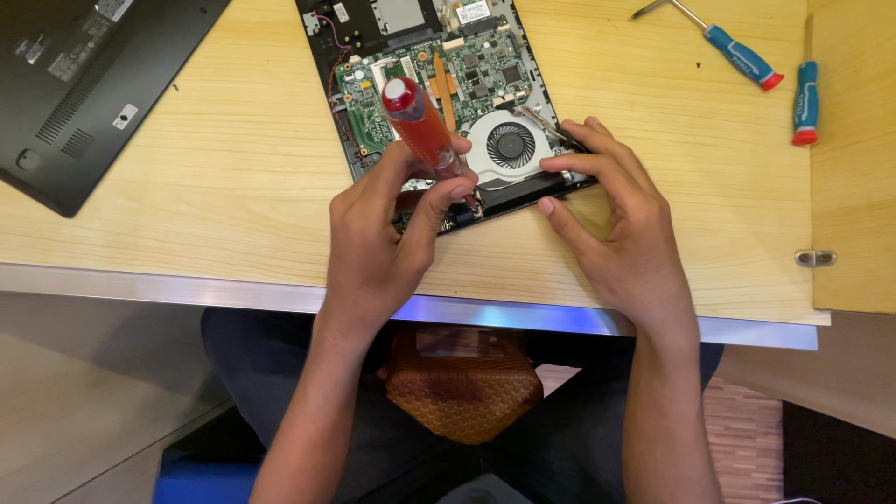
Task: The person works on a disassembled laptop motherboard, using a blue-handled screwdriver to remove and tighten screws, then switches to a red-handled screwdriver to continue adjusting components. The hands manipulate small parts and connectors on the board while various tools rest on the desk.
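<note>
Red-handled screwdriver (pixel 420 126) gripped by left hand (pixel 383 233), tip hidden, right hand (pixel 611 224) open, fingertips steadying laptop board (pixel 467 75).

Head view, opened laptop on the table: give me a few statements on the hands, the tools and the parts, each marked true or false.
1. The left hand grips a red-handled screwdriver with its tip down at the opened laptop. True.
2. The right hand holds a second screwdriver. False: it holds no tool; its fingers rest on the laptop's edge beside the round fan.
3. Two blue-handled screwdrivers lie on the table at the far right. True.
4. The black bottom cover is fitted on the laptop. False: it lies apart at the table's far left.
</note>
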